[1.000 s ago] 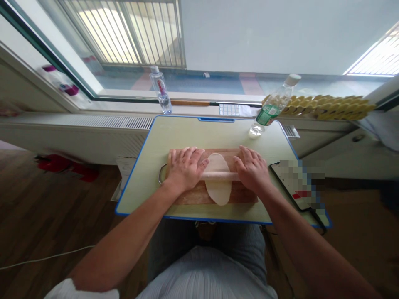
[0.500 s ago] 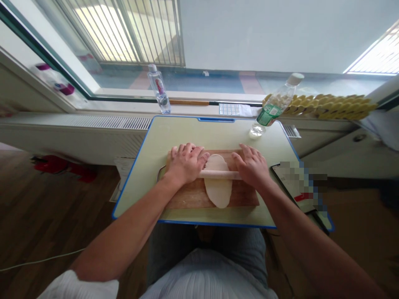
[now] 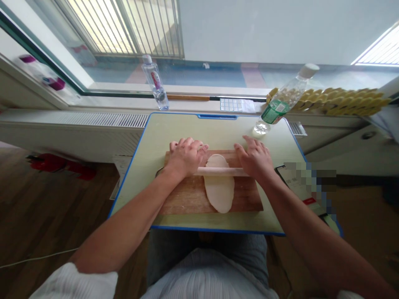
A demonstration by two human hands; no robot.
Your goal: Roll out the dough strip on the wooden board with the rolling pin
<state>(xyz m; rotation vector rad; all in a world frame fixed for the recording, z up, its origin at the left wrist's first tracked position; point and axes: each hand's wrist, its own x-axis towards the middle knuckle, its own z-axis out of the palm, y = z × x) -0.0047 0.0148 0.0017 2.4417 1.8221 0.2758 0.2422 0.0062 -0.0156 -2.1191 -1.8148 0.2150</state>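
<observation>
A pale wooden rolling pin [image 3: 220, 171] lies crosswise over a flat, elongated oval of dough [image 3: 220, 195] on a wooden cutting board [image 3: 187, 198]. My left hand [image 3: 185, 157] is on the pin's left end, fingers curled over it. On the right end rests my right hand [image 3: 255, 158], its palm on the pin and its fingers reaching forward past it. Both hands hide the pin's ends. The pin crosses the upper part of the dough, and more of the sheet shows on my side of it.
The board sits on a small blue-edged table [image 3: 149, 141]. A green-labelled bottle [image 3: 277, 109] stands at its far right corner, and a phone-like dark-edged item [image 3: 282, 176] lies on the right. Another clear bottle [image 3: 156, 83] stands by the window sill, near yellow scalloped trays [image 3: 343, 101].
Both hands have pushed the rolling pin slightly away from me, toward the dough's far end. The whole view has shifted a little closer.
</observation>
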